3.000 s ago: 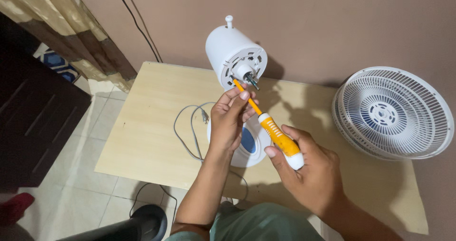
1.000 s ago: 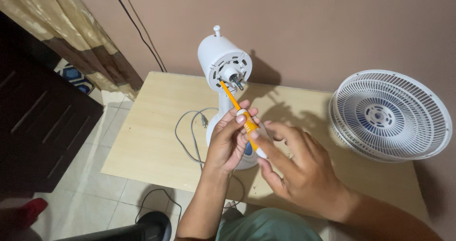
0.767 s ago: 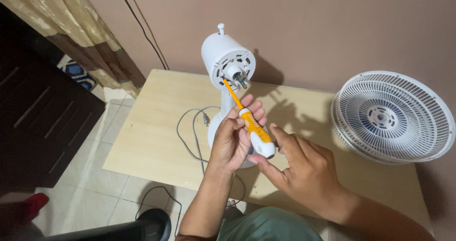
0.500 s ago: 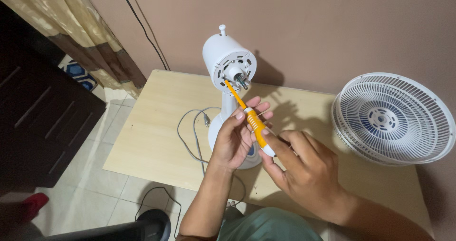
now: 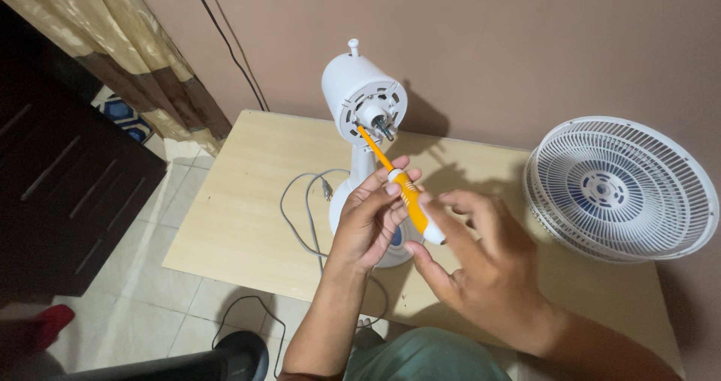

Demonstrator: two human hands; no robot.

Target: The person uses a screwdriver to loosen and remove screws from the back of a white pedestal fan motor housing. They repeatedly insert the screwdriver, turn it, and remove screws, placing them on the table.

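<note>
On the table, left hand (image 5: 372, 216) pinches the orange screwdriver (image 5: 409, 204) (tip at the white fan motor (image 5: 364, 99)); right hand (image 5: 481, 265), fingers loose, touches its end, turning a screw.

We see the white plastic fan body (image 5: 366, 103) standing on the pale wooden desk (image 5: 240, 208), near the wall behind. The round white fan grille (image 5: 619, 188) lies right of it. The grey power cord (image 5: 300, 216) lies left of its base. Our hands are before it, with the orange-handled screwdriver (image 5: 402, 189) between them.

Fan grille (image 5: 619, 187) on table (image 5: 240, 223) rt; curtain (image 5: 113, 51) upper lt.
</note>
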